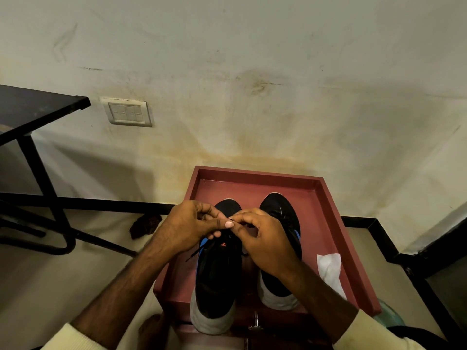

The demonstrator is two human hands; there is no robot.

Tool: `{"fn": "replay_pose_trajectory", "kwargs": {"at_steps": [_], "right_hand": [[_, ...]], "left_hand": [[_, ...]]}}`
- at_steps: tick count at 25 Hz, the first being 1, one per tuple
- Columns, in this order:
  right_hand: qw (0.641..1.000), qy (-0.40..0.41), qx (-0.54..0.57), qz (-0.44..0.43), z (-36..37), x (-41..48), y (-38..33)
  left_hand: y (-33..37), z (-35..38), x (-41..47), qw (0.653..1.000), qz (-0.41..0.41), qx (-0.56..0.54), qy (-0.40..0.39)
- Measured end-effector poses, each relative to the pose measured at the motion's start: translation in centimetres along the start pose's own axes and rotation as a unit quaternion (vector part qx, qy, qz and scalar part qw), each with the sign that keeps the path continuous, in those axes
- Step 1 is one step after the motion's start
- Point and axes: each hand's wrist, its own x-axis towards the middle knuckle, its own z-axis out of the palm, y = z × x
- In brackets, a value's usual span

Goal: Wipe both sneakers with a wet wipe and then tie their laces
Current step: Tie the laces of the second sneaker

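Heels nearest in the red tray, the left sneaker and right sneaker are black with grey heels and blue trim. A white wet wipe lies by the tray's right wall. Over the left sneaker's tongue, the left hand and right hand pinch its black lace

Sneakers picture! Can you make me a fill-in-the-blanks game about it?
1. The left hand and right hand pinch a lace of the sneaker on the ____.
2. The wipe lies on the ____ side of the tray.
3. The wipe's colour is ____.
Missing words: left; right; white.
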Motion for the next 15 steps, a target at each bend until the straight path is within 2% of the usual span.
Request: {"fn": "replay_pose_trajectory", "kwargs": {"at_steps": [4,10,12,15], "right_hand": [[0.992,-0.084,0.078,0.059,0.04,0.51,0.19],[0.969,-0.129,0.193,0.088,-0.32,0.41,0.00],[0.974,-0.123,0.176,0.069,-0.40,0.17,-0.11],[0.997,-0.060,0.048,0.006,-0.13,-0.14,-0.20]], "left_hand": [[-0.42,-0.05,0.20,0.999,-0.019,-0.032,0.006],[-0.60,-0.03,0.56,0.995,-0.059,-0.081,0.000],[-0.72,0.03,0.65,0.994,-0.073,-0.087,-0.003],[-0.95,0.15,0.65,0.992,-0.086,-0.086,-0.014]]}}
